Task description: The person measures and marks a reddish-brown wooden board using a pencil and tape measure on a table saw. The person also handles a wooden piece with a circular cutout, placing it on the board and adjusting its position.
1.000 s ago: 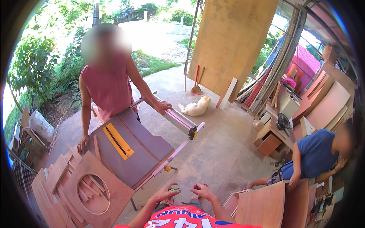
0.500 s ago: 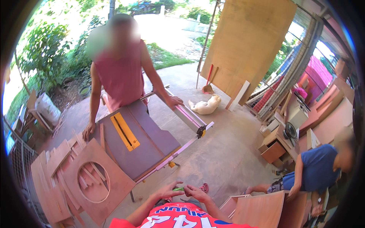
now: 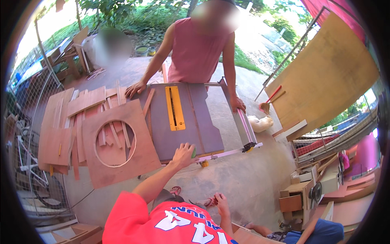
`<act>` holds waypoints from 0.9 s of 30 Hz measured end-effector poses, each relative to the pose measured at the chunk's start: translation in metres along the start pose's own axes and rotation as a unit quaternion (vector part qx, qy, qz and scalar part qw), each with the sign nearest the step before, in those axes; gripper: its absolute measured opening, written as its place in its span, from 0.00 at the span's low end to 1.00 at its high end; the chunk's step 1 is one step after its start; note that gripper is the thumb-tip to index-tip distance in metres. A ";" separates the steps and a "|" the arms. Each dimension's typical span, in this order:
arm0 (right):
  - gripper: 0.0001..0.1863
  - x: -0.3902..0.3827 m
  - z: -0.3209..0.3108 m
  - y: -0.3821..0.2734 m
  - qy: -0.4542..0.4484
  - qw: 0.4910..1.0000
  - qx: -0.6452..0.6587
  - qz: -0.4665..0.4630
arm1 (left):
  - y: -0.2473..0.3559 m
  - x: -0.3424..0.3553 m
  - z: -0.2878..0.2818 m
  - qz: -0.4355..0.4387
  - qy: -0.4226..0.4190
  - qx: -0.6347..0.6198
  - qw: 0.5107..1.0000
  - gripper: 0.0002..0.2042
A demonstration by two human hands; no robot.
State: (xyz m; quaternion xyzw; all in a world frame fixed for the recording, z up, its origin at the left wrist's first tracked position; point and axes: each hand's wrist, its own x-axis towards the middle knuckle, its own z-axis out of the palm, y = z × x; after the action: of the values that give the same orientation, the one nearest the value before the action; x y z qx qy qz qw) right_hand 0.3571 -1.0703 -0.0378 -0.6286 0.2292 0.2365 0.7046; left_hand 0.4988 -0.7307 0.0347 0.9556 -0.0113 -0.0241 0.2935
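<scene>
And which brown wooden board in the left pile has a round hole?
The brown wooden board beside the grey saw table, nearest the camera wearer's left hand; the pile's other boards show no hole.

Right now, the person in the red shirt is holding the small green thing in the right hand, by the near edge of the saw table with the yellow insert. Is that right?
Not quite. The head view shows the small green thing in the left hand, by the near edge of the saw table with the yellow insert.
</scene>
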 end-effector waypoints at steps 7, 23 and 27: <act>0.13 -0.003 -0.055 0.077 0.078 0.994 -0.059 0.049 | -0.035 0.014 0.038 -0.010 0.059 0.058 0.997 0.37; 0.10 -0.047 -0.245 0.081 0.277 0.955 0.041 0.098 | -0.045 -0.043 0.009 -0.041 0.169 -0.056 0.983 0.41; 0.10 0.048 -0.179 0.097 0.072 0.990 -0.012 0.118 | -0.071 -0.103 -0.013 -0.147 0.202 -0.307 0.918 0.30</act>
State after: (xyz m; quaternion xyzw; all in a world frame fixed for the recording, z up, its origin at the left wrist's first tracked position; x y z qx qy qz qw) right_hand 0.3297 -1.2365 -0.1621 -0.6211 0.3493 0.2751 0.6455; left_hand 0.3974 -0.6611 0.0095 0.7938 0.1970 0.1243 0.5618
